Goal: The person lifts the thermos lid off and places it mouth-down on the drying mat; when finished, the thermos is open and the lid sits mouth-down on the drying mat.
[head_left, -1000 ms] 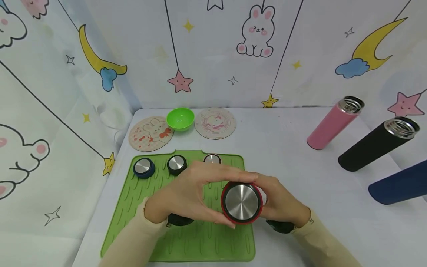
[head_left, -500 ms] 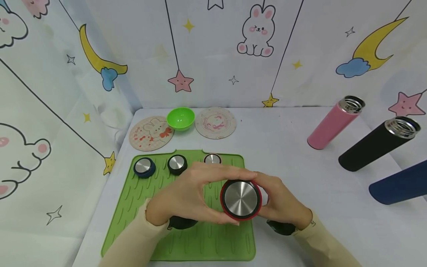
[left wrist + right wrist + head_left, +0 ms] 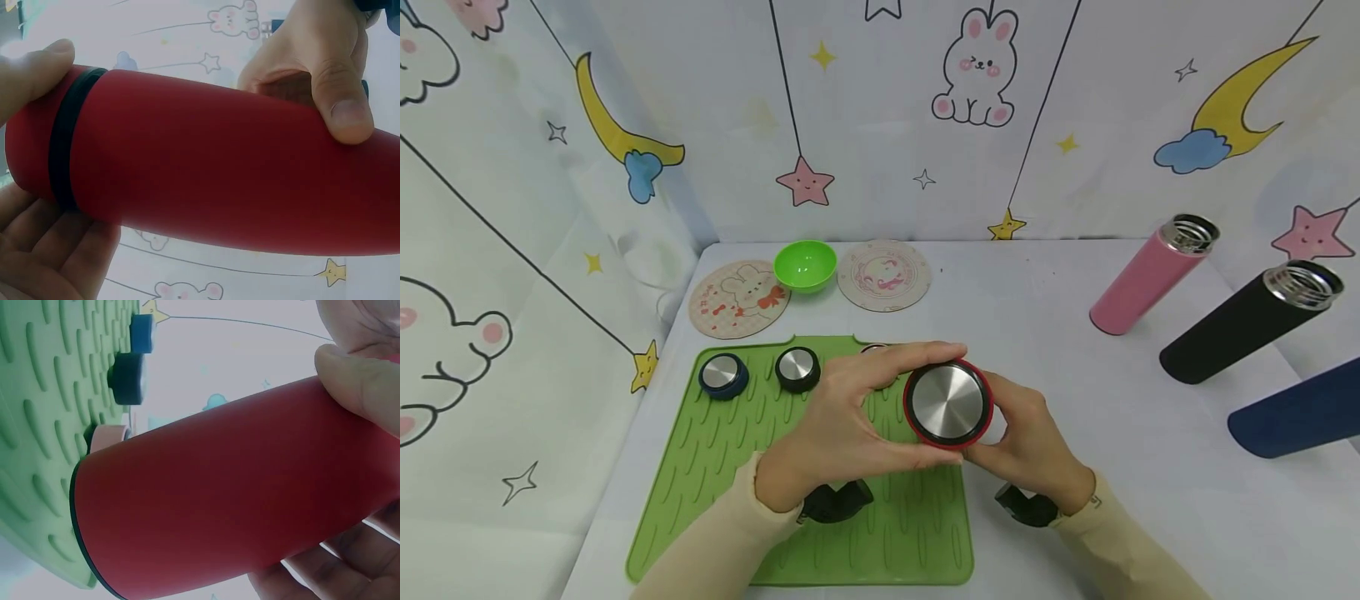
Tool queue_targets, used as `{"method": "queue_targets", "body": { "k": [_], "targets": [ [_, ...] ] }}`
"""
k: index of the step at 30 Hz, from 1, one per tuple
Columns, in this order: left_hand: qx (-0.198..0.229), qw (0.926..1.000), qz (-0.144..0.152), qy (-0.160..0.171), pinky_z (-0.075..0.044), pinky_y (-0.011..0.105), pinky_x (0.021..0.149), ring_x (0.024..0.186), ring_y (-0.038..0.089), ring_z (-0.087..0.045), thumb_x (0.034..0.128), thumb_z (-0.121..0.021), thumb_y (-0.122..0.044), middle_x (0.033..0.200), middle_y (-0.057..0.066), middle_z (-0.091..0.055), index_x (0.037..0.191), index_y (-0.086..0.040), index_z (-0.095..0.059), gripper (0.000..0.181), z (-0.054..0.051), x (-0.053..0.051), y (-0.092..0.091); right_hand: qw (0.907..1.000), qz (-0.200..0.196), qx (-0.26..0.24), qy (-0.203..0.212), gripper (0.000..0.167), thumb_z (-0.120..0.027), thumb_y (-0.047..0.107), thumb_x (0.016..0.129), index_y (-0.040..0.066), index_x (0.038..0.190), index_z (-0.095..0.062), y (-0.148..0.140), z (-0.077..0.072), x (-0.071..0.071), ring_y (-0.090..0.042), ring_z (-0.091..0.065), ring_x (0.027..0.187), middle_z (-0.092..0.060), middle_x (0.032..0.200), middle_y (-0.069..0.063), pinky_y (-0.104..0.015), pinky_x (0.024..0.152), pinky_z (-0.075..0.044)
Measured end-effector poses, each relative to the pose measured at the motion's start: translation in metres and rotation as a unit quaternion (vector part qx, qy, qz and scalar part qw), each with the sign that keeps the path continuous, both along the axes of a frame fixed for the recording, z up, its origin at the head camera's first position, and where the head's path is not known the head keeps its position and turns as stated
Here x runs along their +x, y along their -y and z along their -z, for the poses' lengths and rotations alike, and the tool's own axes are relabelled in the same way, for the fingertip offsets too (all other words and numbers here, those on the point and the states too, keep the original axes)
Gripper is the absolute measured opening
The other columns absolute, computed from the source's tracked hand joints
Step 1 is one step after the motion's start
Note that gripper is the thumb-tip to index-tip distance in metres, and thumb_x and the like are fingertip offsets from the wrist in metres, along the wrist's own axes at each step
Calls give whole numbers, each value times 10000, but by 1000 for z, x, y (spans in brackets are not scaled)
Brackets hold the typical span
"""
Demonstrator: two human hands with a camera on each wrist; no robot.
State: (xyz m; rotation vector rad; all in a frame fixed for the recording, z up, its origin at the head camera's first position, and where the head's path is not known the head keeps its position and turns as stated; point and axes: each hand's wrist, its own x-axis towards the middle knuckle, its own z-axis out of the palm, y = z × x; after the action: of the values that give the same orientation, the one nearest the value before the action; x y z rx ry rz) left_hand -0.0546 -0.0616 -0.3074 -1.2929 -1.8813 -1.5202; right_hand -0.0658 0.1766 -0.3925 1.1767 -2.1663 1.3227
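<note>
A red thermos (image 3: pixel 206 156) is held above the table, its lid end turned toward the head camera. Its lid (image 3: pixel 950 403) has a brushed silver top, and the left wrist view shows a black band between lid and body. My left hand (image 3: pixel 842 417) grips around the lid, thumb on one side and fingers on the other. With curled fingers, my right hand (image 3: pixel 1037 437) holds the body lower down. Behind the left hand lie a navy lid (image 3: pixel 723 376), a black lid (image 3: pixel 797 369) and a pink lid (image 3: pixel 107 437), mostly hidden in the head view.
The loose lids sit on a green ridged mat (image 3: pixel 880 550). To the right stand uncapped pink (image 3: pixel 1138 283), black (image 3: pixel 1236 329) and navy (image 3: pixel 1292 412) thermoses. At the back left are a green bowl (image 3: pixel 805 267) and two round coasters (image 3: pixel 883 277).
Both hands and the red thermos have moved up in the head view. My left hand now covers most of the pink lid. The things on the table have not moved.
</note>
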Motion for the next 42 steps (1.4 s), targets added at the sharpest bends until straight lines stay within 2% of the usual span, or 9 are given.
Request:
{"method": "queue_targets", "body": {
  "k": [5, 8, 12, 18, 21, 27, 34, 38, 42],
  "targets": [
    [26, 9998, -211, 29, -626, 317, 921, 1133, 202, -744, 613, -1009, -125, 1239, 165, -753, 1309, 30, -660, 793, 2, 0, -1, 9999, 135, 25, 20, 539, -805, 265, 896, 15, 1344, -640, 0, 1, -1, -121, -683, 1183, -732, 1217, -144, -167, 1059, -521],
    [13, 9998, -160, 91, -625, 317, 931, 1144, 204, -737, 614, -1009, -120, 1251, 168, -746, 1315, 29, -654, 800, 2, 1, -1, 9998, 193, 76, 53, 538, -812, 264, 890, 19, 1339, -644, 0, 1, 0, -122, -685, 1176, -734, 1211, -140, -162, 1055, -519],
    [-100, 9997, 117, 178, -616, 334, 980, 1174, 214, -725, 630, -1003, -108, 1281, 191, -729, 1326, 45, -641, 799, 0, 1, 1, 9997, 70, 146, 183, 535, -828, 289, 885, 43, 1326, -649, -1, 1, 0, -123, -690, 1155, -739, 1197, -112, -162, 1043, -523],
    [-593, 9964, 556, 225, -584, 325, 1045, 1217, 189, -701, 671, -990, -143, 1319, 163, -718, 1346, 38, -635, 784, -2, 1, 7, 9989, -420, 177, 144, 553, -845, 290, 879, 59, 1338, -640, 0, 1, 0, -129, -698, 1124, -739, 1195, -78, -171, 1027, -533],
    [-706, 9954, 618, 192, -577, 325, 1055, 1220, 183, -696, 679, -985, -151, 1317, 156, -720, 1347, 34, -636, 776, -2, 1, 9, 9986, -495, 190, 61, 557, -839, 299, 884, 55, 1341, -636, 0, 2, 0, -129, -698, 1109, -736, 1195, -70, -168, 1019, -534],
    [-370, 9989, 235, 173, -605, 323, 996, 1161, 190, -719, 653, -993, -125, 1273, 162, -735, 1328, 28, -644, 776, -2, 2, 6, 9995, 2, 321, 30, 597, -820, 307, 890, 17, 1374, -622, -2, 5, 0, -149, -694, 1173, -734, 1235, -120, -156, 1066, -510],
    [109, 9991, -295, 295, -636, 252, 780, 1090, 171, -737, 632, -999, -137, 1229, 140, -754, 1313, -5, -663, 772, -3, 4, 5, 9995, 279, 122, 57, 640, -890, 249, 824, 39, 1373, -637, -3, 3, 0, -144, -687, 1223, -735, 1268, -111, -182, 1086, -515],
    [230, 9983, -353, 402, -628, 256, 742, 1092, 172, -734, 632, -1000, -137, 1225, 138, -754, 1312, -9, -669, 767, -2, 5, 8, 9992, 396, 17, 96, 690, -950, 126, 714, 77, 1338, -662, -5, 1, -2, -111, -694, 1182, -741, 1240, -66, -175, 1039, -540],
    [325, 9969, -282, 662, -621, 273, 760, 1094, 169, -719, 639, -994, -110, 1246, 154, -742, 1334, -4, -658, 779, 4, 7, 14, 9967, 763, 52, 286, 735, -969, 25, 619, 83, 1293, -681, -11, 3, -4, -35, -696, 1108, -757, 1178, -52, -134, 969, -548]
  ]
}}
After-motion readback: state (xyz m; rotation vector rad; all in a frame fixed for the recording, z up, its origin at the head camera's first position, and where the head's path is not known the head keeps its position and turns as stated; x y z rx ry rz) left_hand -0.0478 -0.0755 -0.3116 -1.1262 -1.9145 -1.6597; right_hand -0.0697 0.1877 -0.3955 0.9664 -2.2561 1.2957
